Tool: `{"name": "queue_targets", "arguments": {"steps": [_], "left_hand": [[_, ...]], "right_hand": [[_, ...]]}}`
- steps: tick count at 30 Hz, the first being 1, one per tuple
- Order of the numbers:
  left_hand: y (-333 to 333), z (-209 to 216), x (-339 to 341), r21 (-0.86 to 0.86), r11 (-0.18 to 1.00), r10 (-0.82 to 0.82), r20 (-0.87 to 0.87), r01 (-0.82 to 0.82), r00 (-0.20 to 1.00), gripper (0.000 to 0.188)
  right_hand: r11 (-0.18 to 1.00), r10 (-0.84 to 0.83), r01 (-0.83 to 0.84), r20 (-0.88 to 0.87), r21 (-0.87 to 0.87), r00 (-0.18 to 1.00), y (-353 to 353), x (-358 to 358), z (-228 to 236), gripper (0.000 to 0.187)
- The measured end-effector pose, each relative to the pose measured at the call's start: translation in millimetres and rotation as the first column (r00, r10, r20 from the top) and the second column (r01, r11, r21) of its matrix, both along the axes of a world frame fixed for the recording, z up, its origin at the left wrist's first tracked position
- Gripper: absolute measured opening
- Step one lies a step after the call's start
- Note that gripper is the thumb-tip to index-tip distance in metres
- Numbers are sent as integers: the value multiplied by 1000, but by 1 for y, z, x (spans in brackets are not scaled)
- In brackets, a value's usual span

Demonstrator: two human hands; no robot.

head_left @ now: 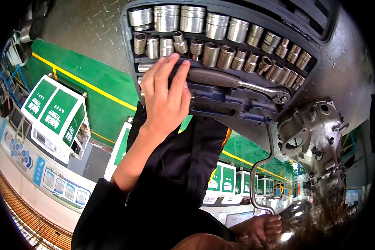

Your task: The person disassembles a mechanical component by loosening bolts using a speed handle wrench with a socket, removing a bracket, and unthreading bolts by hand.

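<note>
Tilted socket (180, 42), left hand (166, 98) perhaps touching, open room left of case rim (126, 39)

left hand (166, 89): upper part of frame, just left of centre; back toward camera, fingers extended, slightly bent, tips upward. left forearm (139, 156): bare, slanting up and right from lower left. right hand (260, 229): bottom of frame, right of centre, fingers curled tight; image dim there, thumb position uncertain.
</note>
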State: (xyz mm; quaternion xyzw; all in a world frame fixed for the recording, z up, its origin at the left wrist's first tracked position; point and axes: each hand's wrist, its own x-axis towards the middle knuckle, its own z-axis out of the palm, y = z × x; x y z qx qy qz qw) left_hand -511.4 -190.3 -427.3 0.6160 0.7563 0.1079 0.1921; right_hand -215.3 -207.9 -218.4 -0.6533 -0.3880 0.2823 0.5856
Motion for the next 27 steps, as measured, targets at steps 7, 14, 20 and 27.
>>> {"name": "queue_targets", "arguments": {"steps": [7, 14, 20, 27], "left_hand": [[-1, 0, -6, 55, 998, -33, -2, 33, 999, 48], [-4, 3, -11, 23, 997, 63, 158, -67, 985, 42], [-6, 0, -14, -13, 995, 96, 98, -95, 991, 44], [0, 0, -11, 35, 994, 99, 127, -105, 987, 47]], "right_hand": [[1000, 16, -16, -9, 0, 1000, 9, -4, -1, 46], [999, 42, -42, -4, 4, 999, 13, -9, -1, 47], [999, 39, -39, -16, -3, 999, 13, -11, 1, 47], [999, 44, -44, -10, 11, 999, 14, -10, 1, 48]]}}
